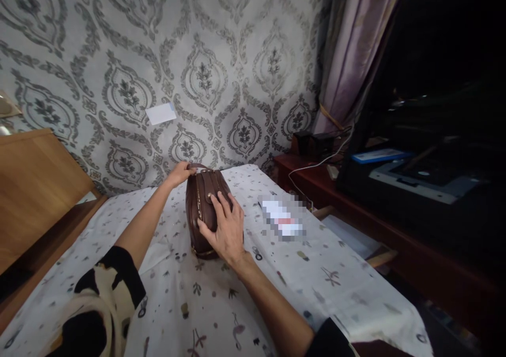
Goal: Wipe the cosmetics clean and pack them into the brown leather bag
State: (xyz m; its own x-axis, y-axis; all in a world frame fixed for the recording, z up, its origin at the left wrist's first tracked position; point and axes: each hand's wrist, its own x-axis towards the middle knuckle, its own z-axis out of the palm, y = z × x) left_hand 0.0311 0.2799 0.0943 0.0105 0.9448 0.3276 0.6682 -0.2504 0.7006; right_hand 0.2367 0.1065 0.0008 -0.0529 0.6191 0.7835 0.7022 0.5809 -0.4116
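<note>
A brown leather handbag (196, 209) with a zipper and a small snap tab lies on the patterned white sheet (166, 304). My left hand (181, 175) is at its far left corner, closed at the base of the handle (201, 166); its fingertips are partly hidden. Across the bag's top rests my right hand (227, 229), fingers spread, with the thumb by the zipper and a fingertip close to the snap. The zipper appears closed.
Right of the bag lies a blurred-out phone-like object (282, 219). A dark red desk (286, 162) with an open drawer (351, 235), a cable and a large black screen stands at the right. On the left is a wooden headboard-like panel (39, 188); wallpaper (205, 77) covers the wall behind.
</note>
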